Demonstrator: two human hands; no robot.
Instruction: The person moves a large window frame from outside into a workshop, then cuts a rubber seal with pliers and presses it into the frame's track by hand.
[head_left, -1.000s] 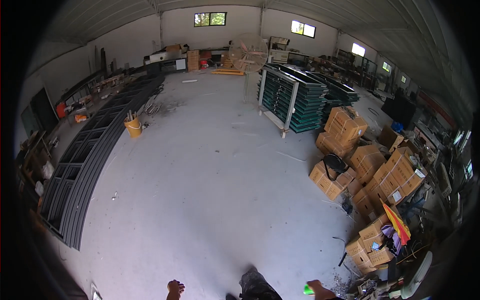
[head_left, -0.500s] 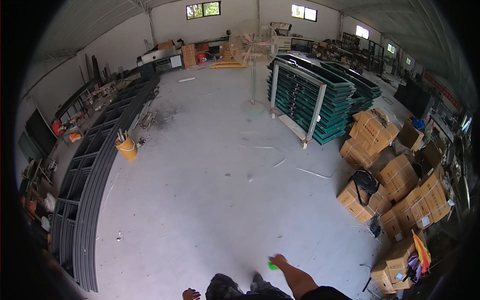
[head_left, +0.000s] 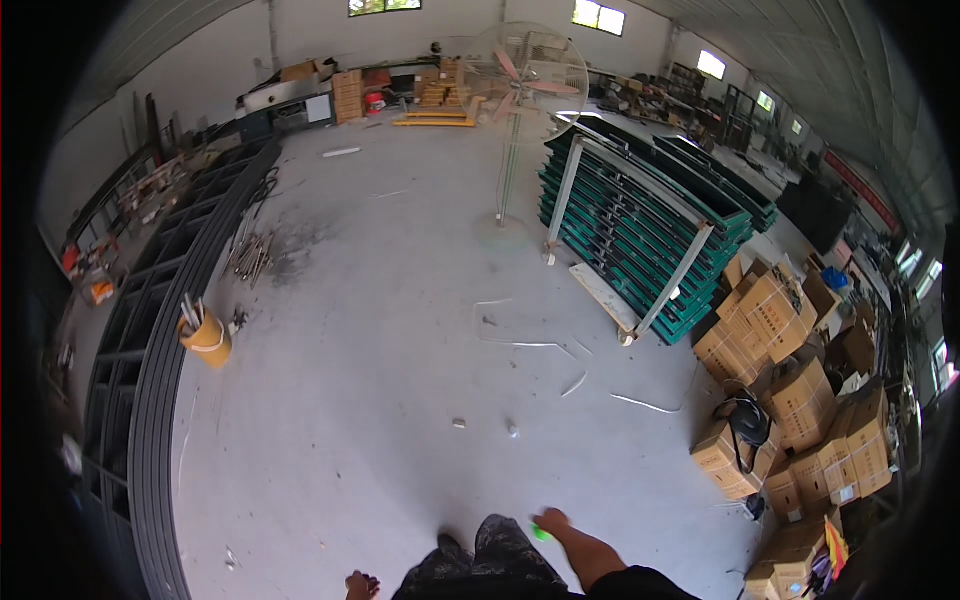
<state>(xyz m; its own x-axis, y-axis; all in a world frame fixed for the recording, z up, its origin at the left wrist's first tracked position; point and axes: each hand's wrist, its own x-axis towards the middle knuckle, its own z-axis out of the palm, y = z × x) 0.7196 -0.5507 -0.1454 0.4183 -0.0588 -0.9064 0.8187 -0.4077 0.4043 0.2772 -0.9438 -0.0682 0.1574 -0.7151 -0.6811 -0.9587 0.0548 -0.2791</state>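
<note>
My right hand (head_left: pixel 553 520) is closed around a small bright green object (head_left: pixel 541 534), too small to name, held out low above the floor ahead of my knees. My left hand (head_left: pixel 360 586) hangs at the lower edge, its fingers curled. Something small and dark shows at those fingers, but I cannot make out what it is. Between the hands my legs in dark patterned trousers (head_left: pixel 500 553) are in mid-stride on the grey floor (head_left: pixel 400 380).
Ahead stands a large pedestal fan (head_left: pixel 515 85). Green frames (head_left: pixel 640 215) are stacked behind a metal stand (head_left: pixel 672 285). Cardboard boxes (head_left: pixel 770 315) pile up on the right. Long dark metal frames (head_left: pixel 155 430) and a yellow bucket (head_left: pixel 207 338) lie left. White strips (head_left: pixel 645 404) litter the floor.
I have walked forward: the fan, stand and floor litter appear nearer. The view has tilted down a little. My other leg is now in front, and the green object is still in my right hand.
</note>
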